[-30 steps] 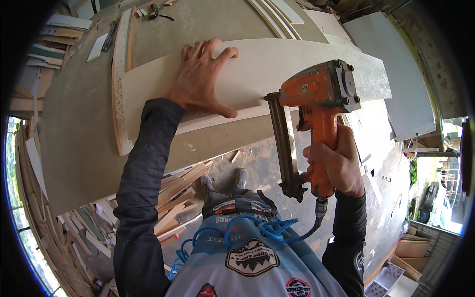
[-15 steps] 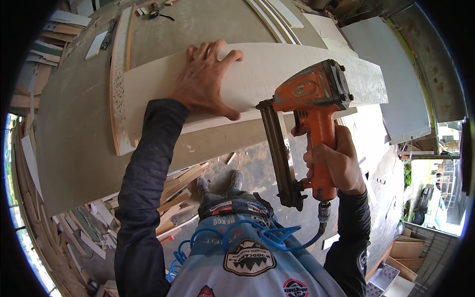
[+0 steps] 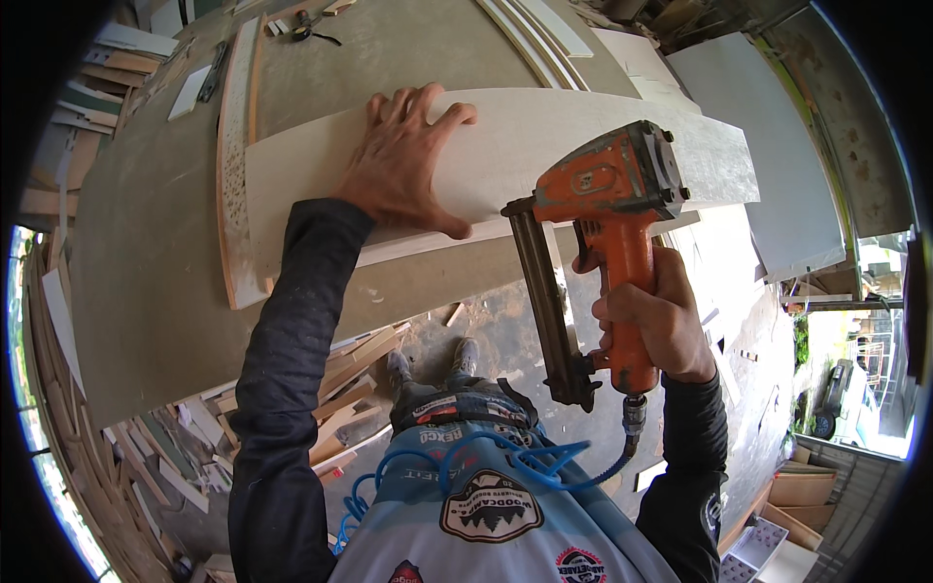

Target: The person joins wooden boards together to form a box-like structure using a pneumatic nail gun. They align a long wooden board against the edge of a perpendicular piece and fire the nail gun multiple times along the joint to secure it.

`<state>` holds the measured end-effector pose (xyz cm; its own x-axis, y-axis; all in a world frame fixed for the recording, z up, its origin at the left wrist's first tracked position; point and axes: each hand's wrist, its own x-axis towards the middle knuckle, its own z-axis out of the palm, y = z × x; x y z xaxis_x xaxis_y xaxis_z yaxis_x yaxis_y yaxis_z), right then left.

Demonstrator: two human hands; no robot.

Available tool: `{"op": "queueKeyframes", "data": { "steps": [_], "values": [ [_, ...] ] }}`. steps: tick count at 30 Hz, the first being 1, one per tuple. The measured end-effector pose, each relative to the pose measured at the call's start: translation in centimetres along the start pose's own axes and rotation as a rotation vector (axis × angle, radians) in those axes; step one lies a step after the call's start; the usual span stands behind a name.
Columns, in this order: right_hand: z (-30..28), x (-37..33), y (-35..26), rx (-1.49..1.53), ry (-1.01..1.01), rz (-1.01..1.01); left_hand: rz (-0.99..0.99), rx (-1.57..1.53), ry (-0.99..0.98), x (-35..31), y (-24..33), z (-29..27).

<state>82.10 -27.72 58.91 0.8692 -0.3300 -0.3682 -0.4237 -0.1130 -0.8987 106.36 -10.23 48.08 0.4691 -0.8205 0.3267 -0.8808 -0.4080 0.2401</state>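
Note:
My left hand [image 3: 403,160] spans a long white board [image 3: 554,121], its fingertips at the far edge and its thumb at the near edge, steadying it. My right hand [image 3: 666,316] is closed round the grip of an orange pneumatic nail gun [image 3: 632,272], with a finger at the trigger. The gun's nose is at the board's near edge, right of my left thumb; whether it touches cannot be made out. Its dark magazine slants down towards me. A blue coiled air hose [image 3: 544,466] runs from the handle's base across my shirt.
The board lies on a large grey-brown work table [image 3: 155,253] beside a speckled strip [image 3: 233,175]. A tape measure [image 3: 303,27] and long white strips [image 3: 535,44] lie farther back. Wood offcuts [image 3: 340,389] litter the floor near my feet. A large pale panel [image 3: 768,146] stands at the right.
Both hands keep their hold. The nail gun and board have hardly moved; the view has shifted very slightly.

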Motion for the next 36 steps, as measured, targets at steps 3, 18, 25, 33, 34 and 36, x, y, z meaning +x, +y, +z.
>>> {"op": "queueKeyframes", "data": {
  "steps": [3, 18, 25, 33, 34, 36],
  "values": [
    [-0.2, 0.1, 0.2, -0.001, -0.024, 0.003, -0.004, -0.004, -0.011, 0.0, 0.0, 0.2],
    [1.0, 0.0, -0.1, -0.042, -0.053, -0.008, 0.023, 0.012, 0.050, -0.3, -0.3, 0.6],
    [1.1, -0.1, -0.2, -0.056, -0.039, -0.004, -0.013, -0.033, -0.006, -0.3, 0.5, -0.3],
    [1.7, -0.7, -0.3, -0.016, 0.039, -0.015, 0.094, -0.049, 0.005, -0.4, -0.5, -0.1],
    [1.9, -0.8, -0.6, -0.022, 0.017, -0.031, 0.077, -0.115, 0.068, -0.6, -1.6, 0.2],
    [2.3, -0.7, -1.0, -0.017, -0.036, -0.050, 0.054, -0.252, 0.191, -0.6, -4.6, 0.9]
  ]
}}
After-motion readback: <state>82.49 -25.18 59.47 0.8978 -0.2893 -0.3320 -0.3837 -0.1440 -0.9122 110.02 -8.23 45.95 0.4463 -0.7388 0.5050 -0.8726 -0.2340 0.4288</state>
